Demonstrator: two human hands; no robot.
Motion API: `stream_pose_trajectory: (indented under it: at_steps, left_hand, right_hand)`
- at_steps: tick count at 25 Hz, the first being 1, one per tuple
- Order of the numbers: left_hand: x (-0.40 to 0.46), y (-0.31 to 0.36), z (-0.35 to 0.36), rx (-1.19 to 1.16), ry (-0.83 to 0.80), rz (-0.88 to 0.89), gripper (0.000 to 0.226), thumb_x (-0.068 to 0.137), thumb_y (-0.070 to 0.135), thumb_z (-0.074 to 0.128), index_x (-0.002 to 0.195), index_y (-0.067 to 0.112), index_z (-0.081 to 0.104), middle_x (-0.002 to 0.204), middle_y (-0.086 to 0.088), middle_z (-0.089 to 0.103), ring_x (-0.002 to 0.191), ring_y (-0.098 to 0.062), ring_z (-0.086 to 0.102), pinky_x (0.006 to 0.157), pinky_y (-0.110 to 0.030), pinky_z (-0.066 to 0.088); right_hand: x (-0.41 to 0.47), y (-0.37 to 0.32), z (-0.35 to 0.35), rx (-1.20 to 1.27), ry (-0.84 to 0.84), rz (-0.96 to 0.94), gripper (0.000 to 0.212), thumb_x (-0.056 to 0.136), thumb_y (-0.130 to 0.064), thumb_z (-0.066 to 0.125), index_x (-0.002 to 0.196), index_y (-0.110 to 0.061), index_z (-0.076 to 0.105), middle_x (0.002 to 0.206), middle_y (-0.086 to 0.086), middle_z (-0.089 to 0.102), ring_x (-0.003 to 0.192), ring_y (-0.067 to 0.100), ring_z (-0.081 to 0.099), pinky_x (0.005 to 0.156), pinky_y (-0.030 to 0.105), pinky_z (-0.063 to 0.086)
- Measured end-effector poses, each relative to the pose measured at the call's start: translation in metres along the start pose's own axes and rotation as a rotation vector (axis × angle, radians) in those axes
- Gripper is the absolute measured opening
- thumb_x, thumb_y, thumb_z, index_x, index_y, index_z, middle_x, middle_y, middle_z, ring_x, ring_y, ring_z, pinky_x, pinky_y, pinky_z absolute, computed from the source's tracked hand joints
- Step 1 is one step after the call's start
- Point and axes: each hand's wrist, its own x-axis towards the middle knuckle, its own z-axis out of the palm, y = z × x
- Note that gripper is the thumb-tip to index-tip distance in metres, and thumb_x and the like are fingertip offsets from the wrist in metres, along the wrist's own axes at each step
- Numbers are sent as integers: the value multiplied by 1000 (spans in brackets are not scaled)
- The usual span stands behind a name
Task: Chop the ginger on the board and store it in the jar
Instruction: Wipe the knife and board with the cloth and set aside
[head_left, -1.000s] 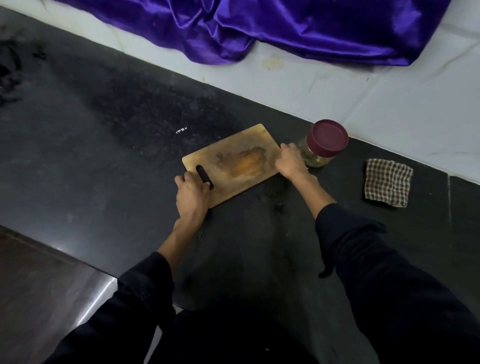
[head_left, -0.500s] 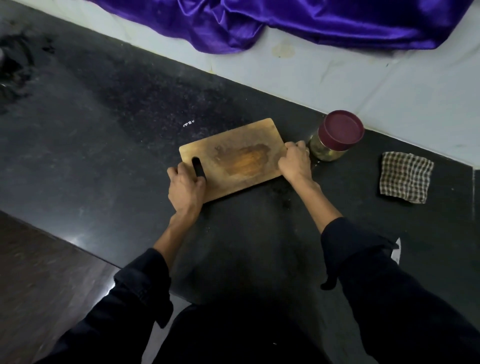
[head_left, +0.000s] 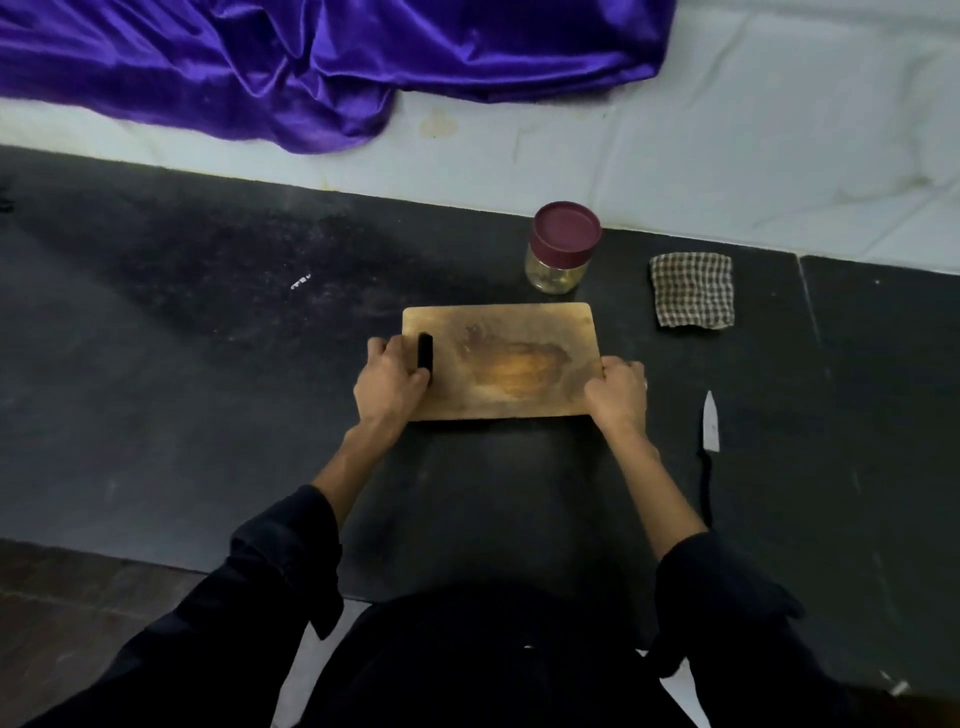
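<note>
A wooden cutting board (head_left: 498, 332) lies flat on the black counter, with a brownish stain at its middle and a dark handle slot near its left end. My left hand (head_left: 390, 384) grips the board's left end beside the slot. My right hand (head_left: 617, 392) grips its right end. A clear glass jar (head_left: 558, 270) with a maroon lid (head_left: 566, 228) stands just behind the board's right half, lid on. A knife (head_left: 710, 428) with a pale blade and dark handle lies on the counter right of my right hand. No ginger piece is visible on the board.
A folded checked cloth (head_left: 692, 290) lies right of the jar. Purple satin fabric (head_left: 311, 67) is draped over the white ledge (head_left: 727, 171) at the back. The counter's front edge (head_left: 156, 564) runs below my left forearm.
Both hands have turned the board from a slant to square with me and drawn it nearer. The jar now stands behind it, and the knife has come into view.
</note>
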Motion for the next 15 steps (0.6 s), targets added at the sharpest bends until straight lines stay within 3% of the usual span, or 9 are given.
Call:
stream_pose_trajectory:
  at_steps: [4, 9, 15]
  left_hand:
    - [1, 17, 15, 49, -130, 99, 44, 87, 24, 61, 128, 11, 48, 124, -8, 42, 93, -32, 58, 72, -37, 44]
    - [0, 21, 24, 87, -187, 121, 43, 87, 23, 61, 127, 10, 49, 126, -9, 41, 95, -33, 58, 77, -41, 46]
    - [-3, 15, 29, 80, -171, 117, 39, 88, 24, 59, 123, 9, 50, 124, -10, 42, 92, -32, 58, 74, -39, 43]
  right_hand:
    - [-12, 38, -7, 66, 12, 114, 37, 89, -3, 43, 121, -2, 62, 133, 16, 45, 120, 36, 48, 103, 43, 44]
    - [-24, 54, -4, 108, 6, 179, 35, 82, -5, 44, 108, 4, 65, 119, 23, 57, 108, 41, 57, 81, 38, 46]
    - [-30, 54, -5, 93, -21, 133, 32, 86, -4, 46, 112, -2, 64, 130, 17, 45, 117, 36, 50, 101, 46, 45]
